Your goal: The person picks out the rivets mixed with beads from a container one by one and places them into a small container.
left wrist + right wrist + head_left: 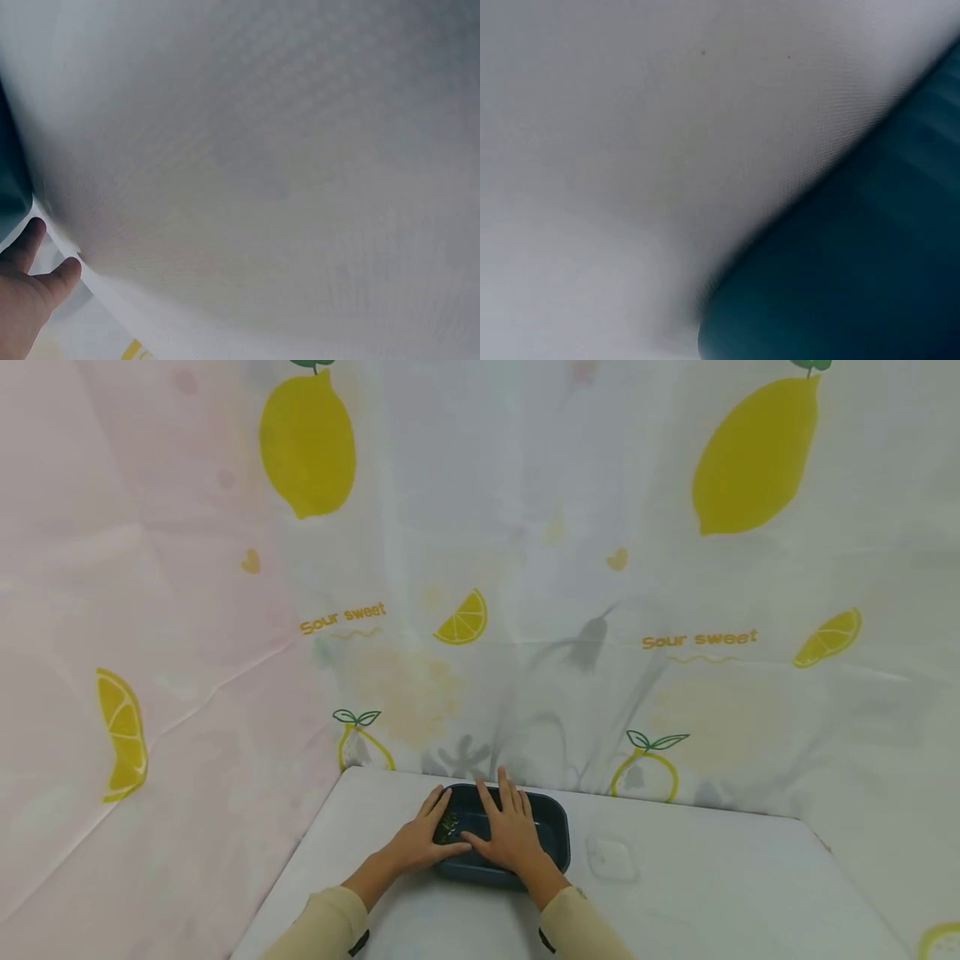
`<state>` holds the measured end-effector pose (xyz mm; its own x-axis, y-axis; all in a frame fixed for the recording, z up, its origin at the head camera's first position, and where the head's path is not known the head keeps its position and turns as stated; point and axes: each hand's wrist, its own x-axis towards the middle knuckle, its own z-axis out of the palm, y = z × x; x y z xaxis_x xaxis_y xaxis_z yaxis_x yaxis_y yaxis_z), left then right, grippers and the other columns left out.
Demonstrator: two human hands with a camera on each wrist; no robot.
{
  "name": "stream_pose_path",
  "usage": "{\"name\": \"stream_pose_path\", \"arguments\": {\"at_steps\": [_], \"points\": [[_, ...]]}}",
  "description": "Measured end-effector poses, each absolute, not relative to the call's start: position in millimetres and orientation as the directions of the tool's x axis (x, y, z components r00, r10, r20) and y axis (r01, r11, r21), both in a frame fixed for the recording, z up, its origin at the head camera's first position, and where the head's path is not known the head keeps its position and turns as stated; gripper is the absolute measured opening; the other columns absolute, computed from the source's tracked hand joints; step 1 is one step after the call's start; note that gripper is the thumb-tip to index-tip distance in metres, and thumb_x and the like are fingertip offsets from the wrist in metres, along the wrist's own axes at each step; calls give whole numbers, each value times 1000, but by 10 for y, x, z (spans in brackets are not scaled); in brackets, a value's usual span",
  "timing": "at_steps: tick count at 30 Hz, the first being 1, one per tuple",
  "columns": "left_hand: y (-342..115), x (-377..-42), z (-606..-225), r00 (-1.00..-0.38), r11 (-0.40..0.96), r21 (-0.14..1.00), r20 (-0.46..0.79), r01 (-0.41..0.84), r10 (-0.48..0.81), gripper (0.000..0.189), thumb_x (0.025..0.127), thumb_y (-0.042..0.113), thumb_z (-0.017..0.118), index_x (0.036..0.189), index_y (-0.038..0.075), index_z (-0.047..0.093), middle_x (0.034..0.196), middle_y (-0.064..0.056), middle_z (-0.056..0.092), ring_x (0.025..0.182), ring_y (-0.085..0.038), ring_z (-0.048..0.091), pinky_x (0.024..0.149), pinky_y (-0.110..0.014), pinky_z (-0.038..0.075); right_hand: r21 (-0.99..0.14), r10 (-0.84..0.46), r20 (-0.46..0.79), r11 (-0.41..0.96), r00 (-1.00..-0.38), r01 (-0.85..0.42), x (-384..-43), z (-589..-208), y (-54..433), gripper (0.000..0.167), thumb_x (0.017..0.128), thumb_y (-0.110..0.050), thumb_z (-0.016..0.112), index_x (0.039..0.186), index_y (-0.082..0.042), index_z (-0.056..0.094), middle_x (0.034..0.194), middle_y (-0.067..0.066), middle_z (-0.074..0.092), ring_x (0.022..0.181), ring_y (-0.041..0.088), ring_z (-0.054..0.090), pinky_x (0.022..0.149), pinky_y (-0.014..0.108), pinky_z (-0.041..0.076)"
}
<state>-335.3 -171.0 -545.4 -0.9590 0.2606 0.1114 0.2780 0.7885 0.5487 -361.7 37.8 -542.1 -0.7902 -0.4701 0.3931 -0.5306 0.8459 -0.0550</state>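
Note:
A dark blue rectangular dish (553, 828) stands on the white table; its teal side (840, 277) fills the lower right of the right wrist view. Small green leafy bits (447, 825) lie at its left end. My left hand (414, 843) is at that end, fingers extended along the rim and thumb toward the front edge. Over the middle of the dish is my right hand (513, 835), its fingers spread and straight; whether they touch the inside, I cannot tell. Two fingertips of the left hand (26, 300) show beside the dish in the left wrist view.
A small clear plastic container or lid (612, 857) sits right of the dish. Behind the table (712, 877) hangs a pale curtain (525, 552) printed with lemons, close to the dish's far side. Another pale sheet (150, 610) runs along the left.

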Motion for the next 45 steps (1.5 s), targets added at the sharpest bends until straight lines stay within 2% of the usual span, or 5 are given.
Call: {"name": "stream_pose_path", "arguments": {"at_steps": [9,16,24,36,45], "points": [[-1666,-3329,-5441,-952,776,557,112,298,285,106,84,64,67,159,8,17,165,-19,12,125,-46,54,94,-61,47,-114,-469,359,836,-807,-536,-3626,-5425,387,94,87,-67,60,159,-19,22,165,21,9,144,42,33,115,56,30],[-1663,-3344,-5424,-960,784,557,99,273,263,104,84,64,67,160,12,17,166,-16,11,126,-45,53,97,-61,46,-117,-494,376,814,-784,-569,-3640,-5387,366,93,87,-63,64,158,-19,24,164,20,15,144,38,35,115,54,32],[-1664,-3348,-5460,-957,783,556,102,280,270,105,84,65,66,159,10,17,166,-17,12,123,-45,56,95,-61,47,-123,-525,402,781,-750,-613,-3647,-5402,302,92,87,-58,68,157,-15,28,164,20,17,146,37,33,113,54,35],[-1688,-3350,-5431,-957,782,556,104,281,269,106,84,66,66,160,12,16,166,-17,11,120,-41,59,94,-58,49,-175,-515,418,762,-748,-623,-3682,-5408,245,93,86,-56,70,158,-18,25,164,18,19,143,38,36,111,56,36],[-1702,-3351,-5441,-959,772,572,115,278,260,104,84,63,68,159,11,18,166,-16,12,128,-43,52,96,-59,47,-179,-577,461,684,-675,-707,-3726,-5453,221,87,87,-49,73,155,-12,33,162,15,26,139,36,43,103,51,46]]}}
